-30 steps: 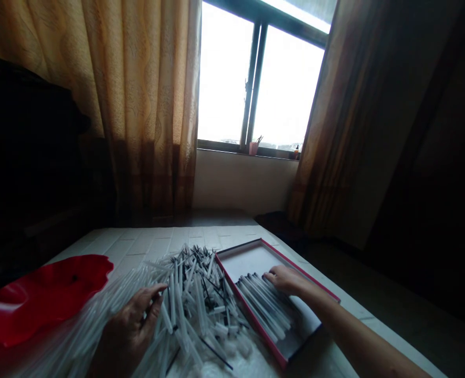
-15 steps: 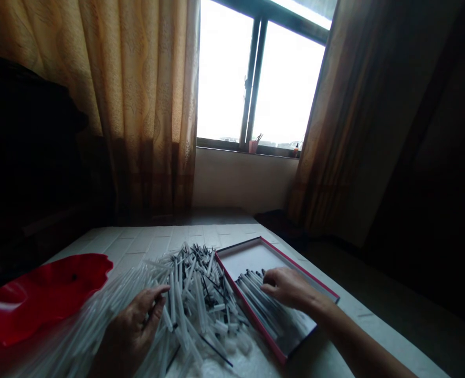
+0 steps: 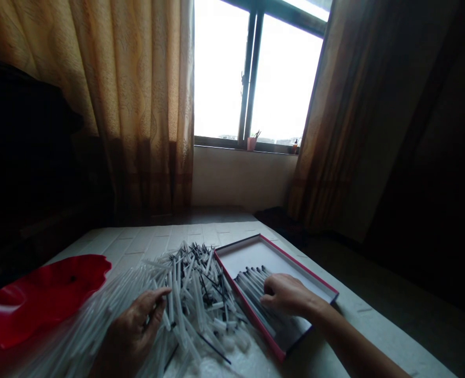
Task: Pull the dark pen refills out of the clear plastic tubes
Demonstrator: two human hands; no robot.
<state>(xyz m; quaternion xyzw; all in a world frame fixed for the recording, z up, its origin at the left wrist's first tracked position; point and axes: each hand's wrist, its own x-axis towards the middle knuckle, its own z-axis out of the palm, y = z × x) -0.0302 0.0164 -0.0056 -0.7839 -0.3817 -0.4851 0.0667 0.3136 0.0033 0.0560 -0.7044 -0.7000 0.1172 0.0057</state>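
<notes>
Tubes (image 3: 252,294) lie under and beside the right hand (image 3: 286,295)

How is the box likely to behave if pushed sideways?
The box would probably slide rather than tip, being broad with low walls. Those walls look thin, so it may be light for its size. The tubes inside, slim and loosely laid, would likely shift or roll.

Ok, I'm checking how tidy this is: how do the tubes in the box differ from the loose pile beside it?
The tubes in the box lie side by side, roughly parallel; the loose pile points many ways. The boxed tubes sit within its rim; the pile spreads over the table. Both include pale pieces and dark parts.
</notes>
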